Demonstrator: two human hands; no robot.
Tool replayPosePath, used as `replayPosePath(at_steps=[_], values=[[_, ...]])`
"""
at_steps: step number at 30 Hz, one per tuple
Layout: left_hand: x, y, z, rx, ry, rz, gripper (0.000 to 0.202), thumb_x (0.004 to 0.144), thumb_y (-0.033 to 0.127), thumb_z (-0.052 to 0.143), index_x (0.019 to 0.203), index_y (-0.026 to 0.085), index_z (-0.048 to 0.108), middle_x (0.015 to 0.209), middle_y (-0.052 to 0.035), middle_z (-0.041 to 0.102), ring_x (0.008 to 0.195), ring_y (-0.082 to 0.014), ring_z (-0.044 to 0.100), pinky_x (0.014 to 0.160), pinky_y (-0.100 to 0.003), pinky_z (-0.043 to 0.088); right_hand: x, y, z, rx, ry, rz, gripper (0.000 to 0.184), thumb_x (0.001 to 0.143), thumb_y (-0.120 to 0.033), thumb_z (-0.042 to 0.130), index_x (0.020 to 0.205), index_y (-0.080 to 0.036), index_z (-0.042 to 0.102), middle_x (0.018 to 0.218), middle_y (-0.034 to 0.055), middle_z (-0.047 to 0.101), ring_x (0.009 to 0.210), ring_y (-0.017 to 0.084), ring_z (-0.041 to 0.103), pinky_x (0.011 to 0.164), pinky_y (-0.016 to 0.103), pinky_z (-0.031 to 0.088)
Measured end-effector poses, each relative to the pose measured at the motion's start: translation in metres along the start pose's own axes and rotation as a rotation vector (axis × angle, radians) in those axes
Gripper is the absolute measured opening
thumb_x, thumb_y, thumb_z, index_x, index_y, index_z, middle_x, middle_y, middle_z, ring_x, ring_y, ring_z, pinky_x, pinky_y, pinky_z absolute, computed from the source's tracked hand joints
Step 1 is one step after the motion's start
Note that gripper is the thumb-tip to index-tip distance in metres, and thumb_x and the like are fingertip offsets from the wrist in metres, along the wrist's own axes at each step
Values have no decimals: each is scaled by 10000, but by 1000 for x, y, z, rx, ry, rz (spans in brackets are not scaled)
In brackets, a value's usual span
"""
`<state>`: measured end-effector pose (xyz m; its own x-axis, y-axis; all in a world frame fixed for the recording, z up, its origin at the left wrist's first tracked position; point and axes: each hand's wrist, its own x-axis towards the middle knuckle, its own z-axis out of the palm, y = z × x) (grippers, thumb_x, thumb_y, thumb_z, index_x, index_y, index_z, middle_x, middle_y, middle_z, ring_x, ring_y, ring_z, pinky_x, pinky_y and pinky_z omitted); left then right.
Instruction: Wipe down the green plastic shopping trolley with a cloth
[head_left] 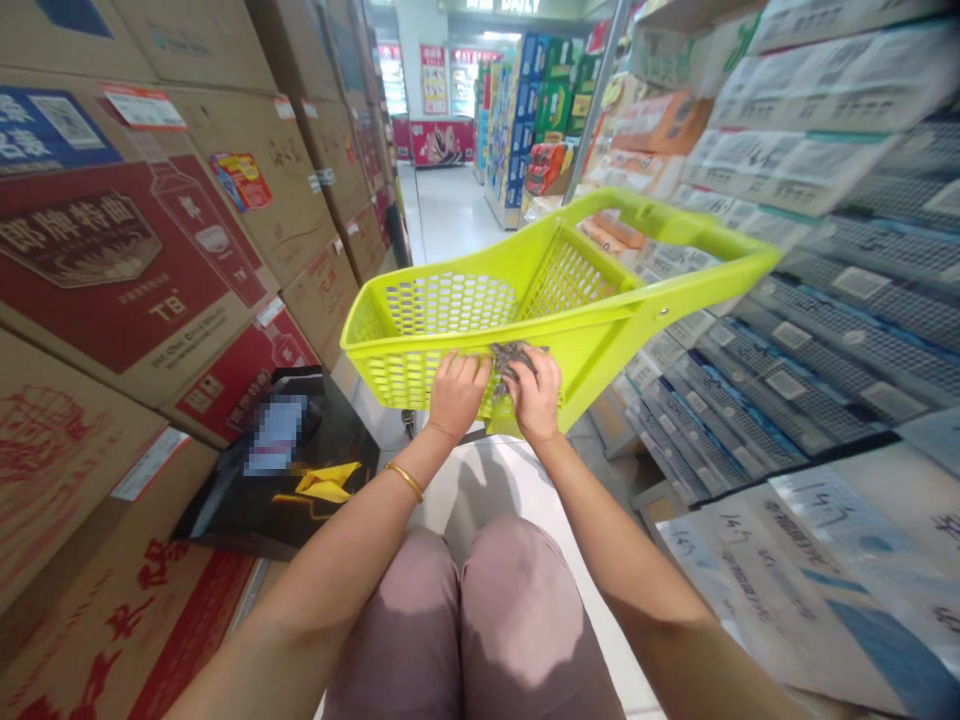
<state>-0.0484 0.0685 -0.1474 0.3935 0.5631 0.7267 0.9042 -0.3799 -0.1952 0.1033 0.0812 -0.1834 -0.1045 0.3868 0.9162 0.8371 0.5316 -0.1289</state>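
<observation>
A lime-green shopping basket (pixel 585 335), with slotted walls and a long handle, stands tilted in front of my knees. My right hand (pixel 538 392) is closed on a crumpled grey rag (pixel 513 357), which presses against the basket's near side. Just left of it, my left hand (pixel 459 392) grips the same slotted side, its fingers curled against the wall below the rim. The left fingertips are partly hidden. No goods show inside the basket.
Stacked cartons (pixel 97 260) line the left side. A black surface (pixel 300 520) there bears a phone (pixel 276 435) and a yellow item (pixel 328 482). Wrapped packs (pixel 780 340) fill the right shelves. The pale floor (pixel 457 215) runs toward blue and green packages (pixel 517 120).
</observation>
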Motion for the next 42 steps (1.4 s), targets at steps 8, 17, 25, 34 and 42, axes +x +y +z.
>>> replayPosePath(at_steps=[8,17,25,34,42], values=[[1,-4,-1,-27,-70,-34,313,930,137,382,1167,131,587,1106,-137,652,1060,-234,589,1016,-450,426,-14,-8,6,-6,-159,51,370,913,-275,393,1246,-209,540,1340,134,478,1302,231,361,1087,469,366],[-11,-21,23,-139,76,-82,256,935,190,417,1084,171,625,1055,-112,670,1041,-215,589,1026,-450,405,5,-27,29,-31,-29,101,372,897,-341,443,1205,-163,554,1285,172,463,1253,246,399,1050,471,380],[-15,-15,29,-173,145,-156,278,945,226,395,1077,183,636,1008,-102,673,1014,-202,587,1031,-429,379,-36,-25,70,-75,46,102,221,895,-280,444,1012,-220,622,1092,112,558,1106,211,490,1012,447,402],[-17,-13,32,-237,130,-197,298,940,210,389,1100,193,639,1032,-101,675,1055,-201,573,1064,-444,346,-68,-25,70,-97,-32,6,174,877,-195,482,962,-210,634,1018,89,611,986,168,525,884,345,423],[-17,-14,33,-184,163,-156,317,942,199,375,1099,192,651,1013,-95,696,1016,-188,601,1043,-431,387,-77,-20,52,-114,-243,-120,210,879,-208,481,993,-206,658,1065,87,620,1007,176,511,877,323,414]])
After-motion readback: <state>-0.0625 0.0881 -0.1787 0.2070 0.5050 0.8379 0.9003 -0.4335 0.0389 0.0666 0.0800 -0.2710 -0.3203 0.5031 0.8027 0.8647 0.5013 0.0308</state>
